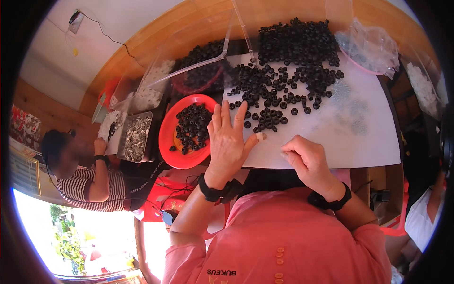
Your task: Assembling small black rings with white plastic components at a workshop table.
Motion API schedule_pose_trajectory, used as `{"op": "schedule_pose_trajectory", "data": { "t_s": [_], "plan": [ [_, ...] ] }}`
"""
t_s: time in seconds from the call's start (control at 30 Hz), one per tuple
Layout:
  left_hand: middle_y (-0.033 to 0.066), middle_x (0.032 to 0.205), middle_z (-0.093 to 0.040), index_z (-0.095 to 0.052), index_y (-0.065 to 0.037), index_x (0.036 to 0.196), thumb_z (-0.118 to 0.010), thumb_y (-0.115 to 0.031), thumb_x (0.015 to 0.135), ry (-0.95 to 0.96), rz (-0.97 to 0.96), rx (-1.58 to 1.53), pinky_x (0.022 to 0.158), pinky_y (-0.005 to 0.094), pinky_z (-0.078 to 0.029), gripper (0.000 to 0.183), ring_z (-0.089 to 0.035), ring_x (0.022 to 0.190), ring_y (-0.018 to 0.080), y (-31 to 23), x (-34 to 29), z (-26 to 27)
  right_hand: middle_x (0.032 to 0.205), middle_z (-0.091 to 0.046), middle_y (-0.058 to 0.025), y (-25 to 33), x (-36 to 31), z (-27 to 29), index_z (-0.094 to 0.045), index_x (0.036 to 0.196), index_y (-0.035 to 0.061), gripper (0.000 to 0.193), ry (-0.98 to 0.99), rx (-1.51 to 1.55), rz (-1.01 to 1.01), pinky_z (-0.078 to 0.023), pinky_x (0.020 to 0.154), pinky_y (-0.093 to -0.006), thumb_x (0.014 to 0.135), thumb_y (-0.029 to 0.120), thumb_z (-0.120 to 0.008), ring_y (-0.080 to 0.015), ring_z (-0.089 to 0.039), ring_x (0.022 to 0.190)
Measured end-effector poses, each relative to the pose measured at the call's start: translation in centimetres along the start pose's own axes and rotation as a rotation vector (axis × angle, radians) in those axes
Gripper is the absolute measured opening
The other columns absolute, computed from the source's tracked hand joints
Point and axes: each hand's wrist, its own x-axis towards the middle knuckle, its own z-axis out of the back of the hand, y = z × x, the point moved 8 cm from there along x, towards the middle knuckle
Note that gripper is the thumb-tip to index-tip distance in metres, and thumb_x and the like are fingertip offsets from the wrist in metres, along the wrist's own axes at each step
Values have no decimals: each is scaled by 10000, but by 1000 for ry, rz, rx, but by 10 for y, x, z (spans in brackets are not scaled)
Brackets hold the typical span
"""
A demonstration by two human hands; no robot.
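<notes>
My left hand [228, 139] is raised with fingers spread between the red plate and the white board, a pale wrap around its thumb tip. Nothing shows in it. Over the board's near edge is my right hand [308, 160], its thumb and forefinger pinched together; anything between them is too small to make out. Small black ring-shaped parts [269, 115] lie loose on the white board [302, 135], just beyond my hands. More black parts [191, 125] fill the middle of the red plate [169, 149]. Tiny clear or silvery rings [347, 106] are scattered on the board's right side.
A large heap of black parts [298, 41] stands at the back. Back right is a pink bowl [362, 66] under a clear plastic bag [378, 45]. Clear plastic panels [227, 45] rise behind the plate. Leftward are a metal tray [150, 137] and a seated co-worker [101, 184].
</notes>
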Motion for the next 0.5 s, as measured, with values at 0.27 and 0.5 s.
{"op": "schedule_pose_trajectory", "data": {
  "t_s": [0.27,0.5],
  "plan": [
    [385,1507,-327,-365,-48,1534,-573,-653,901,29,35,126,1123,604,-250,900,-322,1380,550,9,15,-34,770,-586,-89,5,-3,1,-601,904,37,135,-16,-21,95,-467,562,-355,833,-62,-659,-262,-596,644],
    [314,1565,-285,-337,-84,1559,-571,-642,905,90,-133,-64,1135,613,-229,891,-310,1391,547,-32,22,-43,770,-595,-95,7,-4,2,-610,906,43,140,-6,-51,101,-474,565,-363,829,-58,-668,-266,-604,656]
  ]
}}
